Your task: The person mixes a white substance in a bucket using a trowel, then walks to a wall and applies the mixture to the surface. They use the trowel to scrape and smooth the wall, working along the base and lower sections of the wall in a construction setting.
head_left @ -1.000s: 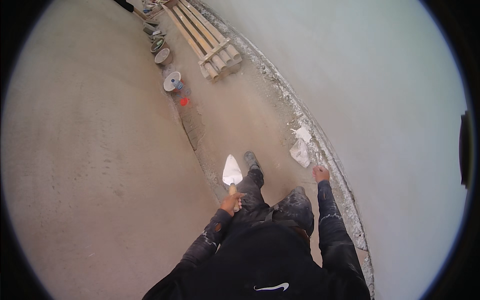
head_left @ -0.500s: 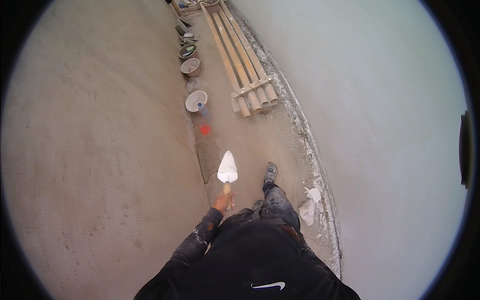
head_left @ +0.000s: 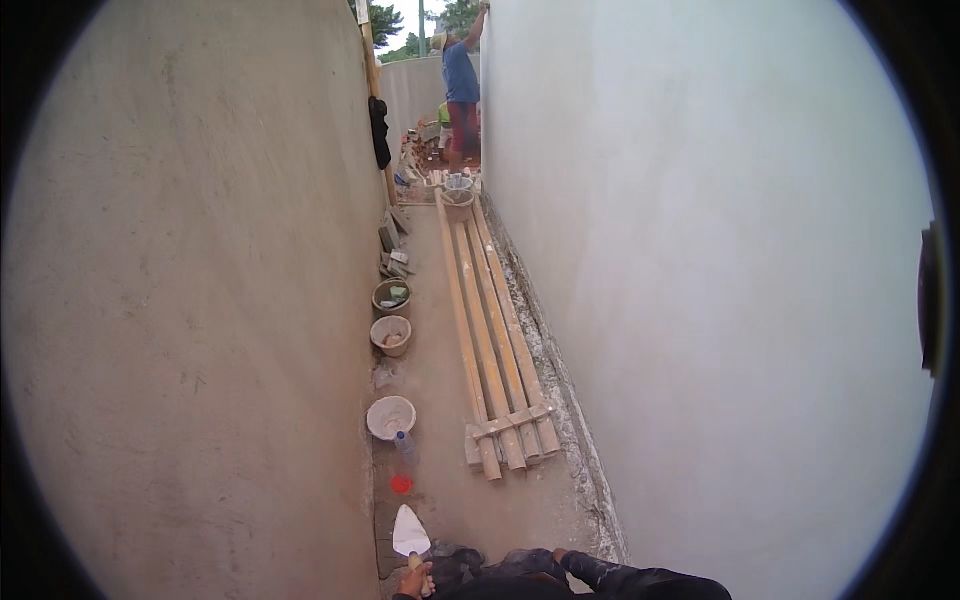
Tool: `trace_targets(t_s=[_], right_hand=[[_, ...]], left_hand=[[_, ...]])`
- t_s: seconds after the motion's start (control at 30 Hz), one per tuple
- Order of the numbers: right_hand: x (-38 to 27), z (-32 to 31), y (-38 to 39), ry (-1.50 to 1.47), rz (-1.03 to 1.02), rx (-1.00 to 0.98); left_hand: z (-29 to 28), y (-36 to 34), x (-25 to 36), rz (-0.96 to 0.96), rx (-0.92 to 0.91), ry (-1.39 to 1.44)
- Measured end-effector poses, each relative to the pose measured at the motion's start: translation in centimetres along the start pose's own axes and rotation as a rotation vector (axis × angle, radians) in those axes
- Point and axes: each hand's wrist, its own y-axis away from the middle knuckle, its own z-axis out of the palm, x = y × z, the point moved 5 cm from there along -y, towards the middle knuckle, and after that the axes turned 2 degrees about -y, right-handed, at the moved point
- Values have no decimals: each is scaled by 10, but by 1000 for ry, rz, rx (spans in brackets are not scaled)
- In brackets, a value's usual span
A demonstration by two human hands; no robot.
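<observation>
My left hand, at the lower edge, is closed round the wooden handle of a pointed trowel. The pale metal blade points forward, over the floor beside the left wall. A small part of my right hand shows at the end of a dark sleeve, near my leg; its fingers are hidden. Ahead of the trowel lie a small red round thing and a clear bottle with a blue cap. Behind the bottle stands a whitish bucket.
A bench of bamboo poles runs along the right wall, with a bucket at its far end. More buckets and grey slabs line the left wall. Beyond, a person in blue reaches up to the right wall.
My view has tipped up along the passage, bringing the far end and people into sight. The trowel stays in my left hand, now lower in view. Part of my right hand has come into view.
</observation>
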Motion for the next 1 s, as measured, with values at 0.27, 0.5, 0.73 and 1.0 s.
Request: trace_targets(t_s=[0.27,0.5,0.73,1.0], right_hand=[[-104,-211,-58,56,-184,77],[-277,-328,-129,-408,-233,-420],[-395,-321,-202,139,-414,-385],[-288,-214,-165,527,-28,-506]], left_hand=[[16,-64,67,-54,-9,217],[32,-63,29,-47,149,733],[111,2,-68,53,397,1299],[229,24,-198,367,799,1707]])
